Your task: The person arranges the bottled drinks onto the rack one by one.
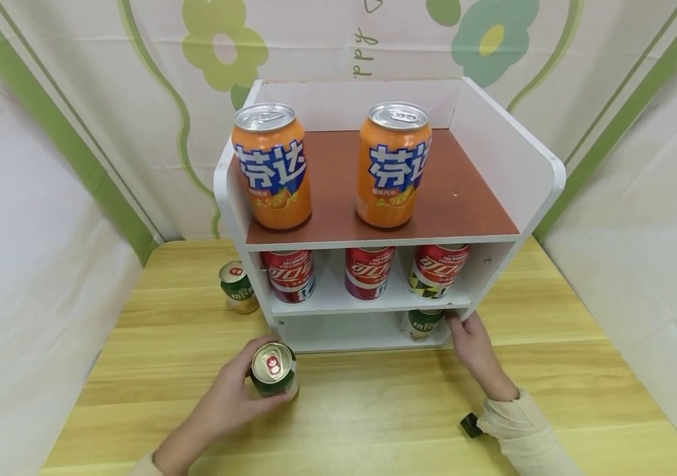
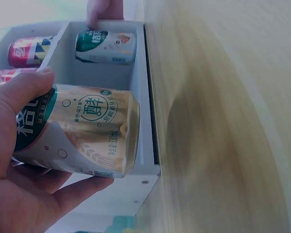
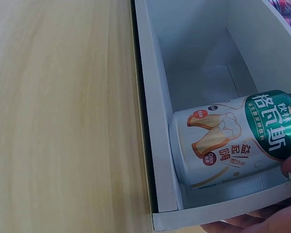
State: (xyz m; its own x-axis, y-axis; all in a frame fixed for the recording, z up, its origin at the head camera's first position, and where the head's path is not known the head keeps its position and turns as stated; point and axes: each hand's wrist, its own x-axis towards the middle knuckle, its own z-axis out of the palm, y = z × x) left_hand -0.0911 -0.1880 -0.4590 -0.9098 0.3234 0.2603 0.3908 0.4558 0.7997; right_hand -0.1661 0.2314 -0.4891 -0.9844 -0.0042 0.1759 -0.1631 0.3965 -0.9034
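Observation:
My left hand (image 1: 237, 390) grips a green-and-gold drink can (image 2: 94, 131), thumb on one side and fingers on the other, in front of the shelf's lower left corner. In the head view its gold lid faces up. My right hand (image 1: 475, 347) holds the right side panel of the white shelf (image 3: 223, 208), with fingers outside and thumb inside. That thumb lies right at a second green-and-white can (image 3: 228, 138), which stands at the right end of the bottom compartment. A third green can (image 1: 238, 287) stands on the table, left of the shelf.
Two orange soda cans (image 1: 273, 175) stand on the brown top board (image 1: 332, 165). Three red cola cans (image 1: 368, 272) stand on the middle level. A small black object (image 1: 471, 425) lies by the right sleeve on the wooden table (image 1: 362, 423). Printed curtains (image 1: 326, 39) surround the table.

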